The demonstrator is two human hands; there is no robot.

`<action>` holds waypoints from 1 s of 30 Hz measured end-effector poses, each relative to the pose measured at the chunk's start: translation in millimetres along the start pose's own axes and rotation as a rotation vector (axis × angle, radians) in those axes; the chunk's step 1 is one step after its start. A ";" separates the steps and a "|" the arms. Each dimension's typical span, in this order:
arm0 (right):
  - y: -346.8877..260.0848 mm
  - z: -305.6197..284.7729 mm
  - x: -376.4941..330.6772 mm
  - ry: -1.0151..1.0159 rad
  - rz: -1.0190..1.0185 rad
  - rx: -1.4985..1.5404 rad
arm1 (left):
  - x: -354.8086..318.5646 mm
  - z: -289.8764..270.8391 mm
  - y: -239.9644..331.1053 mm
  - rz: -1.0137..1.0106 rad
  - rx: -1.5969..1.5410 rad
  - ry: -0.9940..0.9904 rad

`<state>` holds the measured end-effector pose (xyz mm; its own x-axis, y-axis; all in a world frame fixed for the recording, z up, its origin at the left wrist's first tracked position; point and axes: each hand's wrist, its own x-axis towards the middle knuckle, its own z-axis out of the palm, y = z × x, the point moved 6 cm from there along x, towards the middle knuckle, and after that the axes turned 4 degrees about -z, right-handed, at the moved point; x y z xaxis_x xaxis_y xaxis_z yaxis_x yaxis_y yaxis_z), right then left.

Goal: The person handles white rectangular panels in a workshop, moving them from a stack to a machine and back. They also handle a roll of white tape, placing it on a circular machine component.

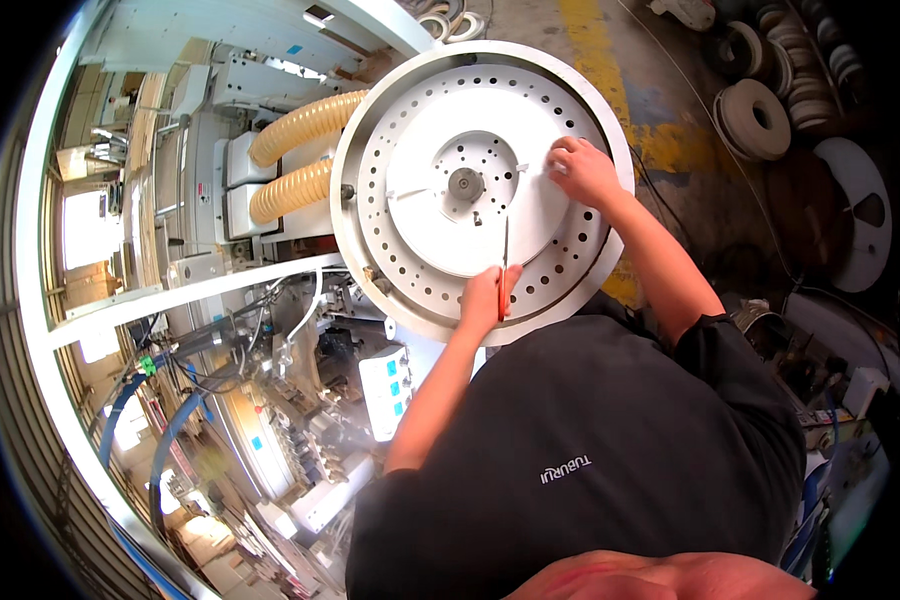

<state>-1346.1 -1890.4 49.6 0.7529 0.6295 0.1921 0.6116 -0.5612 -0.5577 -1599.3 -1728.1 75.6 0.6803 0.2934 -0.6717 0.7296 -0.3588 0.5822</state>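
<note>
A large white coil (540, 215), which looks like wound strip, lies flat on a round metal turntable (378, 215) with rings of holes. My left hand (482, 298) is closed around a red-handled tool (503, 300), seemingly scissors, at the turntable's near side. Its thin blade points away from me over the coil. Bent and drawn together, the fingers of my right hand (582, 172) are at the coil's right side; whatever they pinch is too small to make out. Small pale tabs of tape cross the coil's face. A grey hub (465, 184) stands in its centre.
Two ribbed yellowish hoses (305, 130) run into the machine at left. A white frame bar (195, 295) crosses nearby, above cables and machine parts. Coils (752, 118) and a white disc (855, 215) are on the right. Yellow floor marking (590, 45) passes behind the turntable.
</note>
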 end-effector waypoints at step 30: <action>-144.9 175.7 136.6 -0.102 0.233 0.661 | -178.1 63.7 -356.2 -0.419 -0.099 0.630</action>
<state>-1374.7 -1628.7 14.8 0.7996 0.5985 -0.0505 0.1370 -0.2637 -0.9548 -1984.8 -1709.0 -41.4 0.2350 0.8485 -0.4742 0.9183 -0.0339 0.3944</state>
